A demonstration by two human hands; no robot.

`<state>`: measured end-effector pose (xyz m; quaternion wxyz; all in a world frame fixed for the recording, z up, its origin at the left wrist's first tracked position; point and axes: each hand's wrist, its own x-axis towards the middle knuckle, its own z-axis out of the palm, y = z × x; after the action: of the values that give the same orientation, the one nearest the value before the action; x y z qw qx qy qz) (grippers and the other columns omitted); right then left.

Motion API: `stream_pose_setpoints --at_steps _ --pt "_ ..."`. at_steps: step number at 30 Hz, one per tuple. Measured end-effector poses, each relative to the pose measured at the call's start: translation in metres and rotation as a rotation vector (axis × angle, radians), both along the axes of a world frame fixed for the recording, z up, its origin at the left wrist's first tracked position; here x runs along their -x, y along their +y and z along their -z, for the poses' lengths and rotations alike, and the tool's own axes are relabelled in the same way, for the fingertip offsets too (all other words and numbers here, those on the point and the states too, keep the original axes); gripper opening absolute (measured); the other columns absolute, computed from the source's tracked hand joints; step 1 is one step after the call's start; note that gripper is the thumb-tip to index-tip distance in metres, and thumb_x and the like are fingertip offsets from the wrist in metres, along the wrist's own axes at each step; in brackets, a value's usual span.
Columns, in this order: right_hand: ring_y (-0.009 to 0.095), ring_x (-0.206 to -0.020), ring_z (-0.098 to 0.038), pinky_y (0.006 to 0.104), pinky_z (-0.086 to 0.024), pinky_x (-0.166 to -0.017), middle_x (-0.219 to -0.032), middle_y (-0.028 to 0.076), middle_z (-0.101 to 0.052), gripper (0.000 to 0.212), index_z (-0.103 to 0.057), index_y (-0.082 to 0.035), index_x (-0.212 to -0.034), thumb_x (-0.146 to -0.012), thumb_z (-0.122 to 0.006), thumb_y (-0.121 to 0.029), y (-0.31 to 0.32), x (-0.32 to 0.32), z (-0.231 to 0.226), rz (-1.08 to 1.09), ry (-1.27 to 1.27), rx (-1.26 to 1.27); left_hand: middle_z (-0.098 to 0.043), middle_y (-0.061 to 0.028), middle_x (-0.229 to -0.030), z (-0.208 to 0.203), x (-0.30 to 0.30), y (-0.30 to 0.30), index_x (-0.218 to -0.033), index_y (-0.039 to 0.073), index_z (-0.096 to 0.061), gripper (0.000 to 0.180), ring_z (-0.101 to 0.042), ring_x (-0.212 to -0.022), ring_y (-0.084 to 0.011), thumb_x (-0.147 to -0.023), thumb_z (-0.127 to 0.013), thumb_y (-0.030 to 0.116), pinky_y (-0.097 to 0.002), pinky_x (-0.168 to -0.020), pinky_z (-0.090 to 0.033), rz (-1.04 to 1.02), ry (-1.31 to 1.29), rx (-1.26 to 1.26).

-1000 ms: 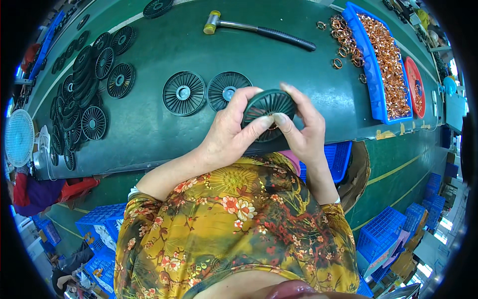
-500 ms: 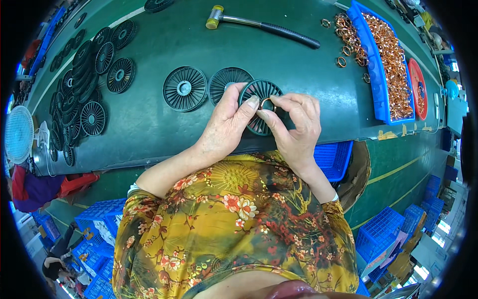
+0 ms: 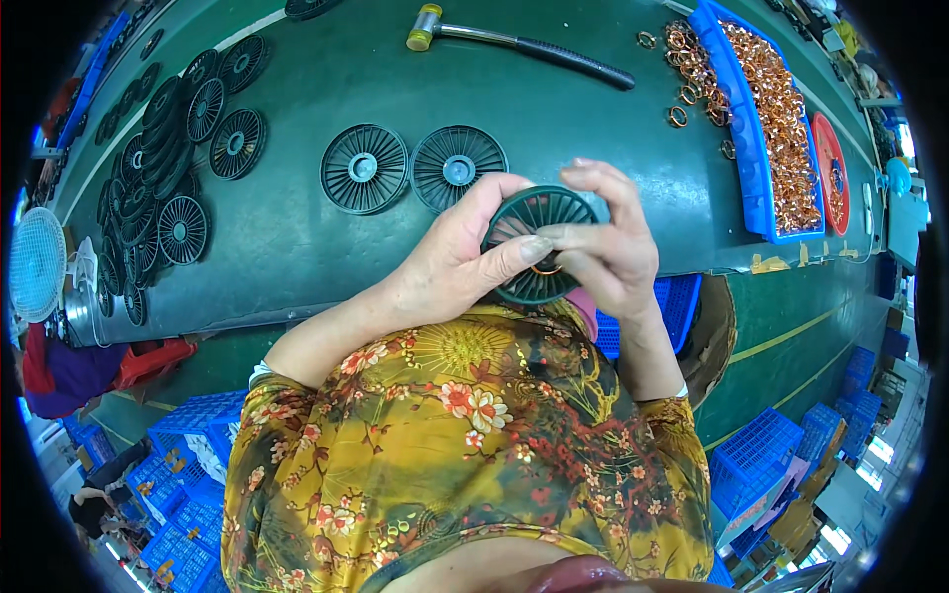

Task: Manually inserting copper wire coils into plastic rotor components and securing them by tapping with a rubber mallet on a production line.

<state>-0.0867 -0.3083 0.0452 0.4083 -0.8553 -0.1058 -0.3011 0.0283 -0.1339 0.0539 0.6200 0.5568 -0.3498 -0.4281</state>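
Observation:
A dark green-black spoked plastic wheel [image 3: 540, 210], tilted over the table's near edge, is gripped by my left hand [image 3: 457, 247]. My left thumb lies across its hub. A copper-coloured ring [image 3: 546, 270] shows at the hub, partly hidden by fingers. My right hand [image 3: 615, 237] is bent over the wheel's right side, its slightly blurred fingertips closed at the ring and hub. Just beyond my hands, a spoked wheel [image 3: 481, 148] with a grey hub lies flat, beside another similar wheel [image 3: 337, 168] to its left.
A heap of black spoked wheels [image 3: 181, 229] covers the table's left side. A mallet [image 3: 573, 61] with a yellow head lies at the back. To the right stand a blue tray [image 3: 753, 188] of copper rings, loose rings [image 3: 689, 69] beside it, and a red dish [image 3: 822, 148].
The held wheel has moved right and nearer my body, uncovering the wheel behind it. My right fingers have shifted from pinching the ring's edge to bending over the hub.

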Motion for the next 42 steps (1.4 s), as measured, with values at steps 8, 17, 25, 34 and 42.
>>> stream_pose_setpoints --at_steps 8,17,25,34,42 --pt "0.013 -0.099 -0.059 0.0261 -0.048 -0.086 -0.114 0.01 -0.061 0.047 -0.049 0.001 -0.13 -0.088 -0.068 -0.01 0.013 0.013 0.006 0.035 0.275 -0.676 -0.062 -0.0202 -0.103 0.001 0.001 -0.006 -0.125 0.0 -0.041 0.047 -0.067 -0.088 -0.0346 -0.088 -0.066 0.015 -0.0385 -0.071 -0.054 -0.103 -0.658 0.172" --pt "0.02 -0.087 -0.059 0.0326 -0.049 -0.078 -0.105 0.013 -0.061 0.046 -0.056 -0.008 -0.128 -0.088 -0.063 -0.03 -0.083 -0.013 0.001 0.612 0.313 -0.17 -0.066 -0.0096 -0.095 -0.003 0.004 -0.043 -0.117 0.008 -0.055 0.039 -0.064 -0.073 -0.023 -0.079 -0.065 0.008 -0.0348 -0.062 -0.05 -0.153 -1.295 0.286" --pt "0.035 -0.077 -0.06 0.0448 -0.047 -0.067 -0.085 0.014 -0.06 0.019 -0.059 -0.007 -0.089 -0.092 -0.058 -0.025 -0.12 -0.01 0.028 0.896 0.432 0.484 -0.04 -0.0206 -0.143 0.014 0.001 -0.058 -0.125 0.018 -0.055 0.047 -0.029 -0.138 -0.0399 -0.08 -0.064 0.024 -0.0578 -0.112 -0.02 0.031 -1.353 0.044" --pt "0.02 -0.077 -0.06 0.0299 -0.049 -0.07 -0.088 0.011 -0.063 0.006 -0.062 0.001 -0.089 -0.086 -0.065 -0.003 -0.051 -0.005 -0.004 0.669 0.063 0.093 -0.058 -0.0224 -0.116 0.023 -0.168 0.117 -0.128 0.001 -0.05 0.058 -0.055 -0.109 -0.038 -0.083 -0.068 0.032 -0.0449 -0.092 -0.046 -0.783 -1.261 -0.91" --pt "0.026 -0.079 -0.06 0.0344 -0.048 -0.068 -0.091 0.01 -0.063 0.023 -0.064 -0.005 -0.09 -0.07 -0.077 -0.001 0.001 -0.023 -0.02 0.476 -0.265 0.313 -0.062 -0.0047 -0.081 0.005 -0.135 0.118 -0.105 0.004 -0.061 0.019 -0.054 -0.073 -0.0083 -0.093 -0.06 0.019 -0.0262 -0.068 -0.046 -1.16 -0.783 -0.239"
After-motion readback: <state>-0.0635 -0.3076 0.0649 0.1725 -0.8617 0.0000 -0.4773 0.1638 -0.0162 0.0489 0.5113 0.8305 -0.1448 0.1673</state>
